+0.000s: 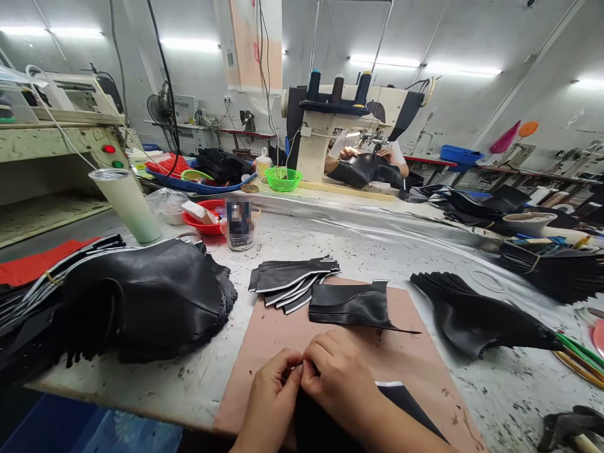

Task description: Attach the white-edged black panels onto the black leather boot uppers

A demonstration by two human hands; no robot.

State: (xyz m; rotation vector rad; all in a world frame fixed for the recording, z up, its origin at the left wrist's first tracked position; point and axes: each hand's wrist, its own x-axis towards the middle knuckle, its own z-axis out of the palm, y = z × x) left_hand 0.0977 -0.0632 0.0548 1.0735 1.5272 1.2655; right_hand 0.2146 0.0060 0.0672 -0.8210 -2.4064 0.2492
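Both hands meet at the near edge of the pinkish-brown mat (pixel 401 352). My left hand (pixel 278 390) pinches the top edge of a black leather piece (pixel 321 425). Close against it on the right, my right hand (pixel 337 371) is closed on the same edge, thumb and fingers together. The piece hangs below both hands, partly hidden by my right forearm; a white-edged black part (pixel 406 399) shows beyond that forearm. Just ahead lies a flat, seamed black leather piece (pixel 352 305). Fanned black strips with white edges (pixel 290 280) overlap the mat's far left corner.
A large black leather stack (pixel 155 296) covers the left side; another pile (pixel 481 314) lies right. Farther back are a tumbler (pixel 127 204), a red bowl (pixel 205 220), a jar (pixel 240 233) and a green basket (pixel 283 180). A person's hands (pixel 349 153) work at a sewing machine (pixel 316 135).
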